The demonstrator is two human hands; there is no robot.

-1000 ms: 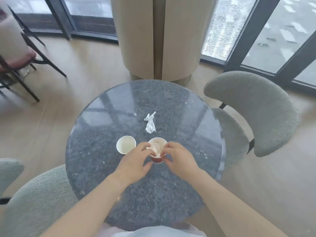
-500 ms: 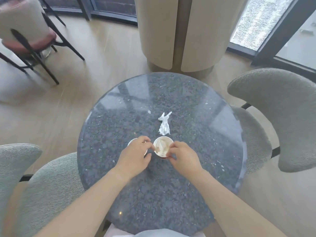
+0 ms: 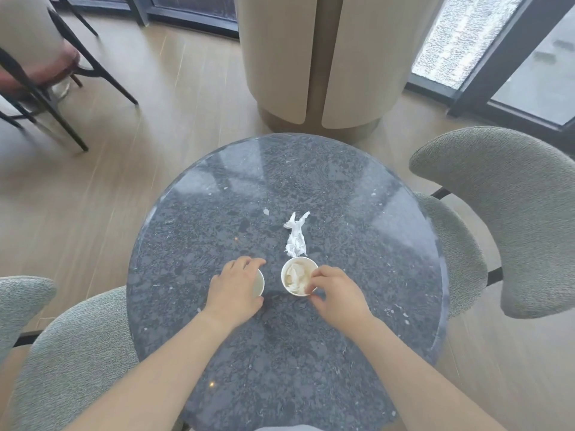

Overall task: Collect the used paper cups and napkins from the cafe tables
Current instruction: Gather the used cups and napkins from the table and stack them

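Note:
Two paper cups stand side by side on a round dark stone table (image 3: 357,353). The right cup (image 3: 297,279) has a crumpled napkin stuffed inside it, and my right hand (image 3: 334,295) pinches its near right rim. My left hand (image 3: 238,289) is curled over the empty white cup (image 3: 259,283), covering most of it. A twisted white napkin (image 3: 295,236) lies on the table just beyond the right cup. A tiny white paper scrap (image 3: 266,211) lies farther back.
Grey upholstered chairs stand at the right (image 3: 504,213) and near left (image 3: 71,353) of the table. A wide beige pillar (image 3: 323,57) rises behind it. A black-legged chair (image 3: 40,73) stands far left on the wooden floor. Glass doors line the back.
My left hand left the napkin-filled cup and moved left onto the empty white cup. My right hand stays at the filled cup's rim. The view shifted so the table sits more to the right.

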